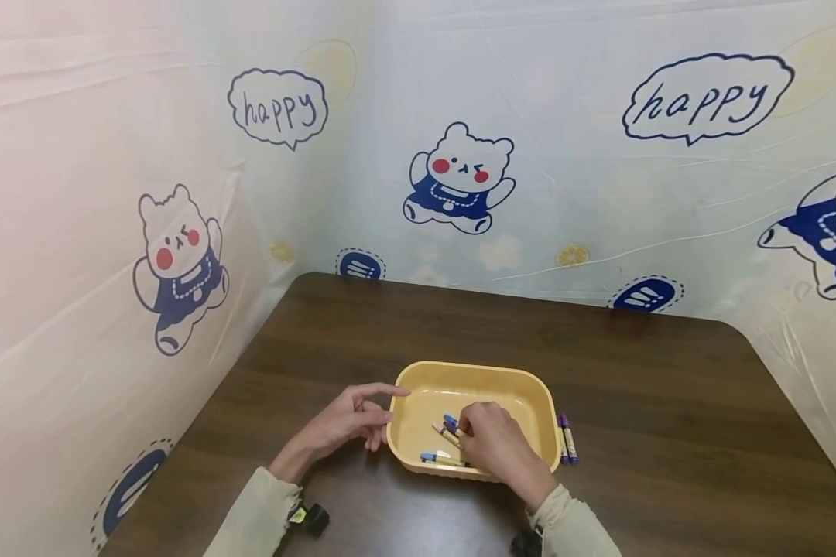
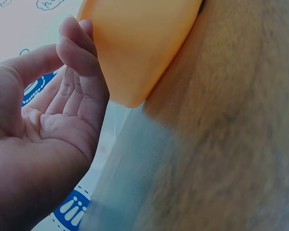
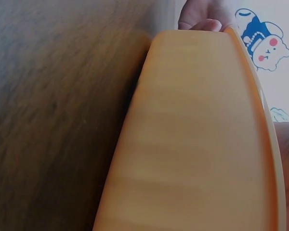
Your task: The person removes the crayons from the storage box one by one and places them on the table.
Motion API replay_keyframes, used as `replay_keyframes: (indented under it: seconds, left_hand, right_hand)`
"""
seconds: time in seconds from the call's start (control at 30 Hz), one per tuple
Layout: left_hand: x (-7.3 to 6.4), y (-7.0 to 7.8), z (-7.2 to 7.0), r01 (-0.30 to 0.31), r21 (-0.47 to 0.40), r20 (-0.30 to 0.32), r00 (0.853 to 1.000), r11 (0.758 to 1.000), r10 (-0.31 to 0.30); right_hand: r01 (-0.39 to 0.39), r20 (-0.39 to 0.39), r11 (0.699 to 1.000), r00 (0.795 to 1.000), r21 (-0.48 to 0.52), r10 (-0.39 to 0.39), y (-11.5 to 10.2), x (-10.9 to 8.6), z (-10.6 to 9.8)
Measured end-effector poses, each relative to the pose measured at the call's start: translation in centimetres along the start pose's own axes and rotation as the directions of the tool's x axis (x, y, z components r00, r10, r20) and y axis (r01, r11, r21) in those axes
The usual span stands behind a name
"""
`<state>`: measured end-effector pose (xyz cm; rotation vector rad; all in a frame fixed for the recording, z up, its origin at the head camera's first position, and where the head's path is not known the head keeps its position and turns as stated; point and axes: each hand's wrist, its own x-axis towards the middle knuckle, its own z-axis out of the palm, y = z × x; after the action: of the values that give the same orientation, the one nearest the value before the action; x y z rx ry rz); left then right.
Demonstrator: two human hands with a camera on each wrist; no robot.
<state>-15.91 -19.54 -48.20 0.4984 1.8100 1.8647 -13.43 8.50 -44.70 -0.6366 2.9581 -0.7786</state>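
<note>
A yellow rectangular basin [image 1: 538,384] sits on the table, and several crayons [image 1: 442,459] lie on its floor. My left hand [image 1: 344,418] is at the basin's left end, its index finger stretched over the rim and the thumb close to the outer wall. In the left wrist view the palm of this hand [image 2: 53,115] faces the camera, fingers loosely bent beside the basin [image 2: 135,53]. My right hand [image 1: 498,441] reaches inside, its curled fingers pinching a crayon [image 1: 454,428] among others; the fingertips are partly hidden. The basin's wall [image 3: 192,130] fills much of the right wrist view.
Purple-ended crayons [image 1: 569,439] lie on the dark wooden table [image 1: 669,410], just outside the basin's right side. A printed curtain [image 1: 564,193] with bears and lettering stands behind the table and along its sides.
</note>
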Motion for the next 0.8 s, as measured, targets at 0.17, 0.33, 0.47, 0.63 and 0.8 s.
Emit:
replay_keyframes:
  seconds: [0.17, 0.33, 0.47, 0.63, 0.8]
  left_hand:
    - [0.2, 0.0, 0.1, -0.008, -0.001, 0.010, 1.000, 1.000, 0.008]
    - [0.1, 0.0, 0.0, -0.011, -0.002, 0.010, 1.000, 1.000, 0.011]
    - [0.1, 0.1, -0.2, -0.012, 0.013, 0.000, 1.000, 1.000, 0.012]
    - [0.1, 0.0, 0.0, -0.010, -0.002, 0.006, 1.000, 1.000, 0.010]
    - [-0.1, 0.0, 0.2, -0.013, -0.017, 0.015, 1.000, 1.000, 0.014]
  right_hand:
    - [-0.024, -0.032, 1.000, 0.999, -0.002, 0.024, 0.2, -0.1, -0.6]
    - [-0.058, -0.048, 0.998, 0.997, 0.034, 0.059, 0.4, 0.1, -1.4]
    - [-0.066, -0.061, 0.997, 0.996, 0.046, 0.069, 0.5, 0.3, -1.9]
    - [-0.084, -0.067, 0.995, 0.994, 0.051, 0.087, 0.7, 0.1, -2.7]
    - [-0.096, -0.096, 0.995, 0.990, 0.041, 0.100, 0.8, -0.1, -3.8]
